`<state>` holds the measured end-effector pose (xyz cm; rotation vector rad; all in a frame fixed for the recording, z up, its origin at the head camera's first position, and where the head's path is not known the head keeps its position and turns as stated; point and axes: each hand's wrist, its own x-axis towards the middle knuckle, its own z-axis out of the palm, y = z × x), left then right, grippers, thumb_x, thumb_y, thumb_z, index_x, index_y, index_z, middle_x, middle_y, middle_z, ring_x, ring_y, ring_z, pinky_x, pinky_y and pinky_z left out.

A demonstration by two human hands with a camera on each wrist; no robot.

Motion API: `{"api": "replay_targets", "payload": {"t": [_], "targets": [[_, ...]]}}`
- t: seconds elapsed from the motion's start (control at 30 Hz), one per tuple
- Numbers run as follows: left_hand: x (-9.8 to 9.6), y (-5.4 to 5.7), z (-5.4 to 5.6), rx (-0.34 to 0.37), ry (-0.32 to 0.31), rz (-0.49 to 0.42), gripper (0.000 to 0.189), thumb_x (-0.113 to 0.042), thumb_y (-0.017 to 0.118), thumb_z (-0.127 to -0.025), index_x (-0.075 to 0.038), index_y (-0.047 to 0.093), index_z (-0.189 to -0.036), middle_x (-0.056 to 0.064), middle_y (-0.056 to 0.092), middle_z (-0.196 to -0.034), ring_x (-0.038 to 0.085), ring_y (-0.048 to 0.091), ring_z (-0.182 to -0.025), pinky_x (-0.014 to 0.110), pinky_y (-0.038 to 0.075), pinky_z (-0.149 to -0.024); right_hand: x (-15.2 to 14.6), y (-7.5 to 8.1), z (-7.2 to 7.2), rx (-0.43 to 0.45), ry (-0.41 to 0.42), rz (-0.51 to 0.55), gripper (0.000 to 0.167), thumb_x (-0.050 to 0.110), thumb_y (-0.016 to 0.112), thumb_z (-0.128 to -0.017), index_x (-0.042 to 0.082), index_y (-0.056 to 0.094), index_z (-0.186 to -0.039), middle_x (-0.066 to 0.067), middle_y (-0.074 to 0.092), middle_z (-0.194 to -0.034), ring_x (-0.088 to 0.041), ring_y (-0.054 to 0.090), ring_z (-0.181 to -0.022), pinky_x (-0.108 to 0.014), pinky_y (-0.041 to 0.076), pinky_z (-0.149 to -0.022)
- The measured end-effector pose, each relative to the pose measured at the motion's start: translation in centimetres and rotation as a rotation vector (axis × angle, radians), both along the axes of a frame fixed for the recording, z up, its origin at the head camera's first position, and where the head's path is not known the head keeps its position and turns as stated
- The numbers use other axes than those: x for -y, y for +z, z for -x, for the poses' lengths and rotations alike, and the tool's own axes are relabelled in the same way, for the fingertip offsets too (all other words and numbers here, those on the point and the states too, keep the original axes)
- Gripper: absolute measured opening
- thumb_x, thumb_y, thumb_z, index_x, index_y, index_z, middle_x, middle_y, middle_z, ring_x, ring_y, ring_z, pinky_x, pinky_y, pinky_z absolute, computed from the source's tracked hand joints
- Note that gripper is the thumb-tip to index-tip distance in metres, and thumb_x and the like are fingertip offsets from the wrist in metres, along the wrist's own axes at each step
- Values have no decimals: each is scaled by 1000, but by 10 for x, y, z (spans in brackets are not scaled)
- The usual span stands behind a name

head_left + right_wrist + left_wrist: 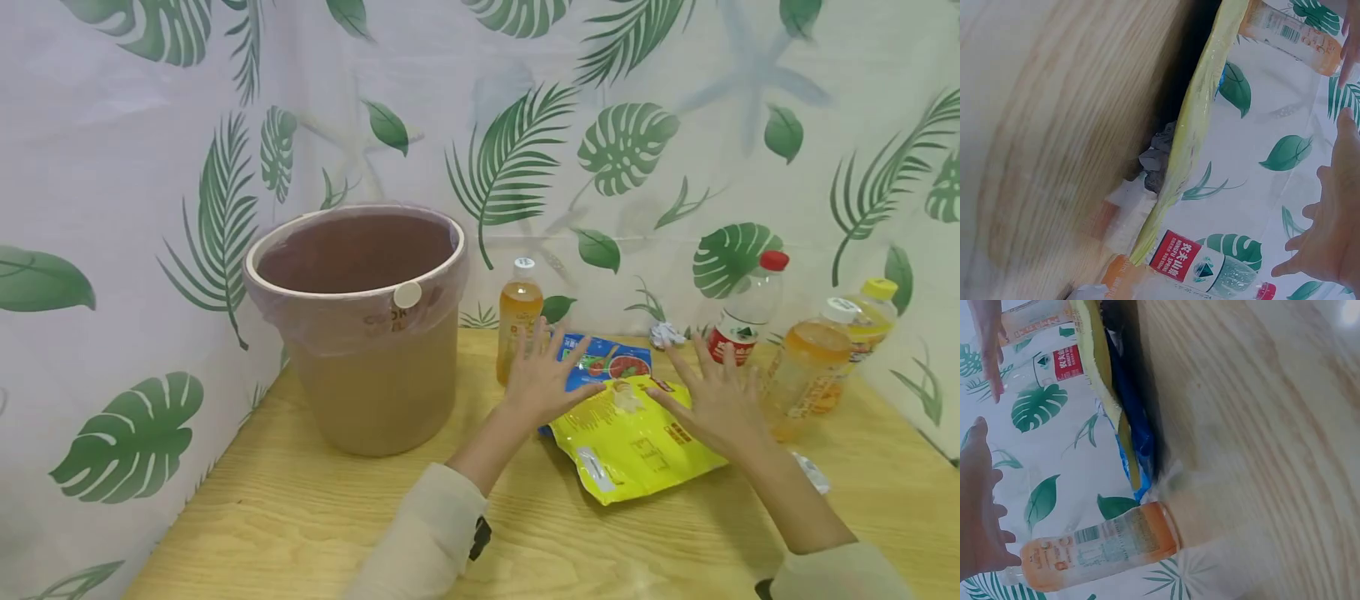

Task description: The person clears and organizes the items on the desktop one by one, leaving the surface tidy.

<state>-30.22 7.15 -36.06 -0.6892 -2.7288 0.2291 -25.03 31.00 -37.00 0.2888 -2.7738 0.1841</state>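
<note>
My left hand [536, 385] is held up with its fingers spread, above the left side of a yellow plastic packet [645, 458]. Over that packet's right side my right hand [723, 412] is spread the same way. Neither hand holds anything. Under the yellow packet lies a blue packet [576, 377], only partly showing. A bottle of orange drink [517, 304] with a white cap stands just behind my left hand. Beyond my right hand are a clear red-capped bottle [750, 304], another white-capped orange drink bottle [817, 354] and a yellow-capped bottle [873, 317].
A beige bin [375, 392] lined with a thin plastic bag stands left on the wooden table [300, 517]. Crumpled paper [666, 335] lies at the back, and in the right wrist view dark crumpled scraps [1157, 156] sit beside the yellow packet. Leaf-patterned cloth [420, 75] hangs behind.
</note>
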Motion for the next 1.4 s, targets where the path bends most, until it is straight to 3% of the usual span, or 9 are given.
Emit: {"api": "replay_targets", "payload": {"t": [0.2,0.4,0.6,0.73,0.9,1.07,1.23,1.4], "targets": [[12,19,-7,-77,-26,-49,75,-73,14,-84,-34,14,-147,5,5,-153,31,0,-137,50,5,-108,3,7,-5,-12,-8,6,76,60,37,-90,20,10,-149,-23,1,-149,-50,-12,-128,-68,-14,-93],[37,57,-26,-133,-104,-168,74,-70,27,-86,-30,18,-147,6,5,-153,30,-9,-136,47,-7,-108,6,17,-17,-34,-18,59,74,57,39,-90,17,14,-148,-23,2,-149,-49,-12,-129,-69,-9,-94],[89,101,-55,-272,-153,-248,70,-61,36,-90,-24,23,-147,9,5,-152,26,-19,-134,44,-7,-108,9,21,-34,-56,-27,175,72,53,38,-93,13,13,-148,-28,12,-146,-51,-2,-130,-66,-4,-99],[134,118,-68,-367,-86,-340,67,-57,36,-91,-21,25,-146,10,9,-152,25,-16,-135,43,-7,-109,12,15,-44,-77,-42,335,66,46,37,-96,10,17,-147,-30,19,-143,-51,11,-129,-65,3,-101],[184,115,-69,-425,-10,-498,61,-53,36,-93,-18,35,-143,12,17,-150,25,-7,-137,42,-6,-109,11,5,-52,-51,-48,600,57,37,35,-99,9,20,-146,-27,23,-143,-51,21,-125,-67,17,-96],[211,100,-64,-391,69,-577,55,-43,46,-94,-15,38,-141,13,20,-149,27,-2,-137,41,-8,-108,6,-5,-55,28,-63,774,57,36,35,-99,8,20,-146,-29,27,-141,-52,32,-119,-66,32,-88],[217,87,-59,-441,47,-639,52,-38,51,-92,-14,43,-138,13,27,-146,26,4,-138,42,-5,-109,-4,-17,-56,58,-149,715,62,40,43,-96,2,28,-142,-31,39,-130,-48,43,-108,-59,44,-73],[219,79,-60,-525,-8,-685,47,-33,54,-91,-13,48,-133,14,34,-142,27,12,-136,44,0,-109,-13,-31,-57,54,-240,580,62,40,51,-92,-7,41,-131,-28,54,-99,-36,55,-77,-37,45,-51]]}}
